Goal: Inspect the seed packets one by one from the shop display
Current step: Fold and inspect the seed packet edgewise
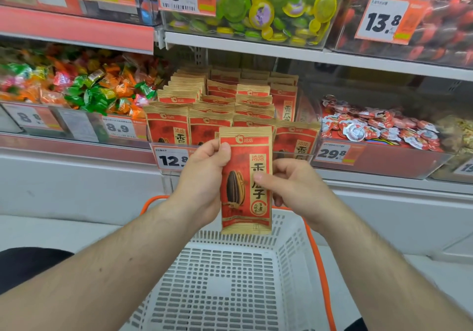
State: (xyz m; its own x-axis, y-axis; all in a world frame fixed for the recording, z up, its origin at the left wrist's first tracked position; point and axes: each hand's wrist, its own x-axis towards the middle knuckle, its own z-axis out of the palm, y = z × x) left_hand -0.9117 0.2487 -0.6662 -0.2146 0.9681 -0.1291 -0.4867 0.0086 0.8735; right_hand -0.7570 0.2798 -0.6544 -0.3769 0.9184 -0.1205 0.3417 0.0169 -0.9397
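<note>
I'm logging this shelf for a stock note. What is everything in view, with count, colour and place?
held packet: one, red and tan, upright above the basket
shelf packets: many, red and tan, rows in the middle bin
wrapped sweets: many, mixed colours, left bin
jelly cups: many, green and yellow, upper bin
red-white cups: many, right bin
price tags: several, white and orange, on bin fronts
basket: one, white with orange handle, below the hands
left hand: pinches the packet's left edge
right hand: pinches its right side

left hand (202, 177): bare, no rings | right hand (297, 187): bare | forearms: uncovered, no sleeves visible
</note>
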